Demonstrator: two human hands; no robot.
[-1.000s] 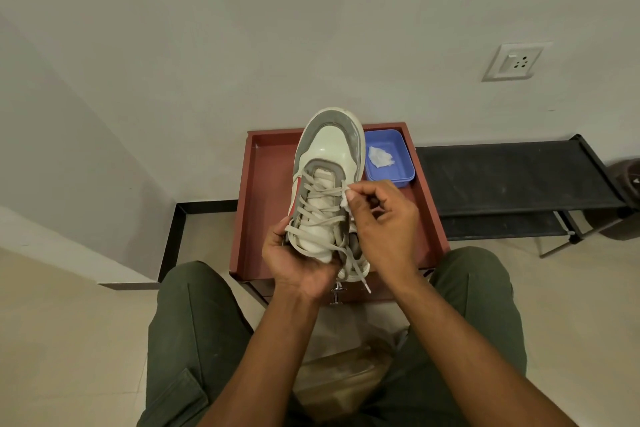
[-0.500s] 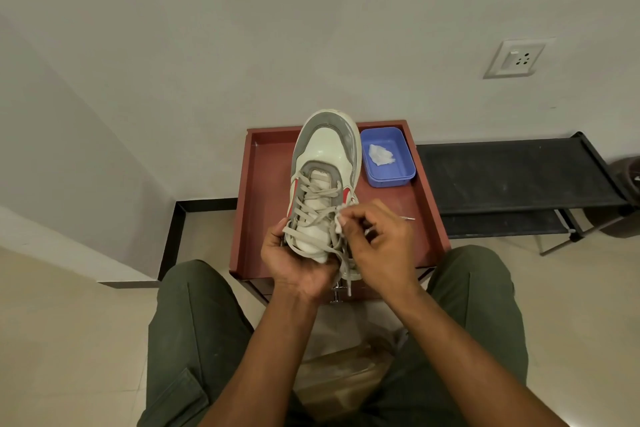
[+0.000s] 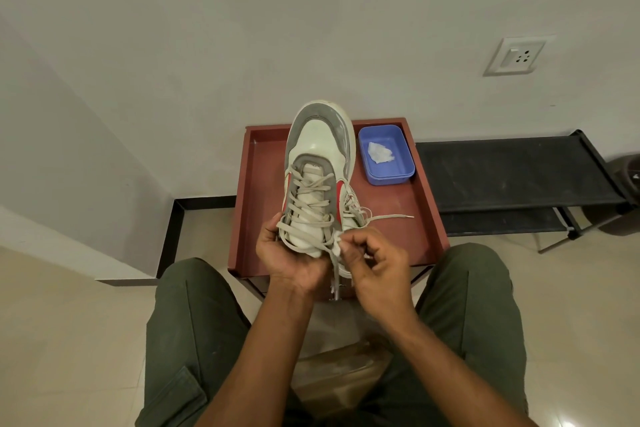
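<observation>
While your left hand (image 3: 287,262) grips the sneaker (image 3: 318,156) heel-end | toe points straight away from you | right hand (image 3: 375,265) pinches a white wad (image 3: 337,243) at its collar

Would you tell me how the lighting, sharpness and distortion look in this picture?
Head view: soft, dim indoor light, no hard shadows; slight sheen on the shoe; the wide lens bows the black rack; left hand, right hand and its wipe look sharp.
</observation>
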